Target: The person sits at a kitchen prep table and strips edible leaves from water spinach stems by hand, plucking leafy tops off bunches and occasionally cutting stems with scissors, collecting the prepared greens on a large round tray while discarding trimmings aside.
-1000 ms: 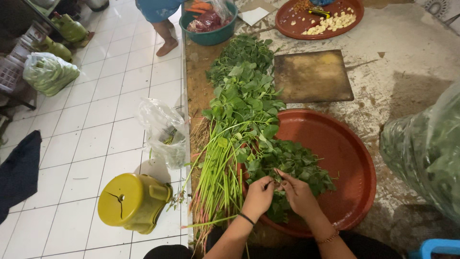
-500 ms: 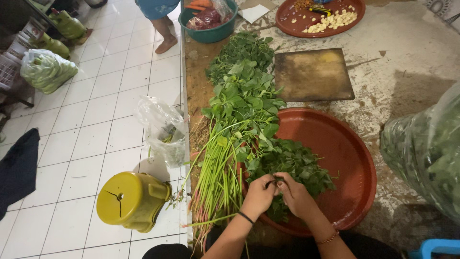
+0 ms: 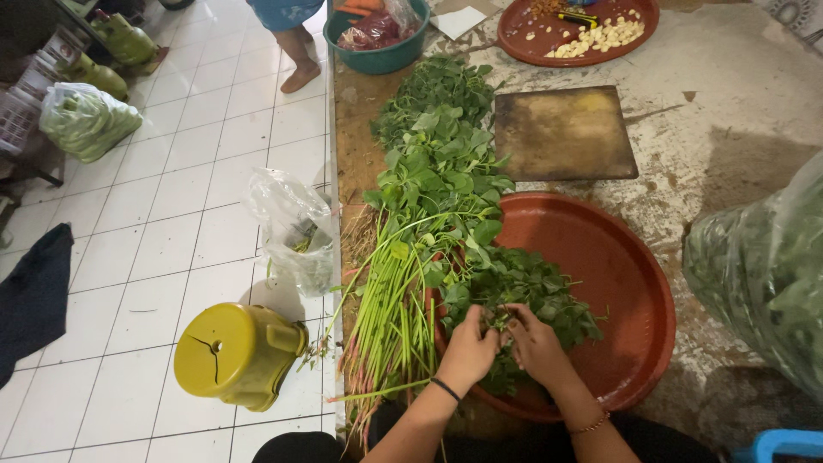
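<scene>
My left hand and my right hand meet over the near left part of a large round red tray. Both pinch at a leafy green sprig from the small pile of picked leaves lying in the tray. A long bunch of green leafy stalks with reddish roots lies on the worktop just left of the tray, roots toward me. A black band circles my left wrist and a thin bracelet my right.
A worn cutting board lies beyond the tray. Farther back sit a teal bowl and a red plate with pale pieces. A bag of greens stands right. On the tiled floor are a yellow bucket, a plastic bag, and a person's bare feet.
My hands have drawn closer together over the leaves and shifted slightly; the pile and stalks stay where they were.
</scene>
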The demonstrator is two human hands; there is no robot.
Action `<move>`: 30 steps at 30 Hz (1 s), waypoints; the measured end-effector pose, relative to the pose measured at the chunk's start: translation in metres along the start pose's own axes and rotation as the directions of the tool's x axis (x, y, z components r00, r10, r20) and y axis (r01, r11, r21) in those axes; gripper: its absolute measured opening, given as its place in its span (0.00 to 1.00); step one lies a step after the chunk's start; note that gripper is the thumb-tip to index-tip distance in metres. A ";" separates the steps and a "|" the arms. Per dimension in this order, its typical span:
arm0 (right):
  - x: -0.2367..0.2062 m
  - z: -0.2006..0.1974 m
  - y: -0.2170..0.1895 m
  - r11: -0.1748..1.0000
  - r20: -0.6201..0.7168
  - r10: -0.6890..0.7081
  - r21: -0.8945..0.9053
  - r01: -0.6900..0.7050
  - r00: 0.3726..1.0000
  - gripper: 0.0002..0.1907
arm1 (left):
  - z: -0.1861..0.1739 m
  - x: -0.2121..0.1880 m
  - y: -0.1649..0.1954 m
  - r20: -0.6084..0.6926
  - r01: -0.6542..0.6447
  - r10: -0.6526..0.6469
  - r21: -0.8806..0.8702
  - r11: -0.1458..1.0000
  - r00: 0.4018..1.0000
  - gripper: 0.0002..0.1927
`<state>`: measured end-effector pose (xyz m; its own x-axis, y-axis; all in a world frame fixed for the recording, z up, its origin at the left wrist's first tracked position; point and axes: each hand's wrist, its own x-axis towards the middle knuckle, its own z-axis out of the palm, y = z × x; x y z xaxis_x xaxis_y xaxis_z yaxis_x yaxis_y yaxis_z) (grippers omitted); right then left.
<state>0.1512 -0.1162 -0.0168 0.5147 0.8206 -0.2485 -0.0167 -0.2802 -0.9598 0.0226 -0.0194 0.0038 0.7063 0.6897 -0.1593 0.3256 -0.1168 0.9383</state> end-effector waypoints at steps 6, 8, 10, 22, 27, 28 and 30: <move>0.001 -0.002 0.002 0.966 0.023 -0.183 -0.181 0.184 0.983 0.14 | -0.004 0.000 0.004 0.053 0.024 -0.023 -0.034 0.999 0.998 0.15; 0.002 -0.004 0.003 0.960 -0.030 -0.199 -0.206 0.189 0.979 0.13 | -0.006 -0.003 0.003 0.052 0.006 -0.013 0.125 0.992 0.999 0.14; 0.002 -0.005 0.000 0.960 -0.075 -0.177 -0.235 0.155 0.981 0.13 | -0.006 -0.004 0.003 0.018 -0.017 0.014 0.172 0.985 1.000 0.12; -0.003 0.000 -0.004 0.958 0.091 -0.178 -0.211 0.193 0.980 0.18 | -0.004 -0.003 0.006 0.029 -0.007 0.008 -0.024 1.000 1.000 0.10; -0.001 0.002 0.003 0.968 0.050 -0.132 -0.209 0.140 0.990 0.15 | 0.000 -0.003 0.001 0.007 -0.038 0.038 0.006 0.999 0.999 0.09; -0.001 0.002 0.003 0.942 0.019 -0.249 -0.230 0.246 0.968 0.14 | 0.001 -0.003 -0.001 0.005 -0.041 0.041 0.050 0.998 0.999 0.09; -0.001 0.001 0.003 0.850 -0.030 -0.472 -0.280 0.446 0.881 0.15 | 0.003 -0.003 -0.004 0.006 -0.060 0.060 0.070 0.996 0.998 0.08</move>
<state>0.1501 -0.1178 -0.0198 0.4868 0.8406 0.2376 0.4552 -0.0120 -0.8903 0.0216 -0.0233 -0.0004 0.7285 0.6770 -0.1049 0.3257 -0.2075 0.9224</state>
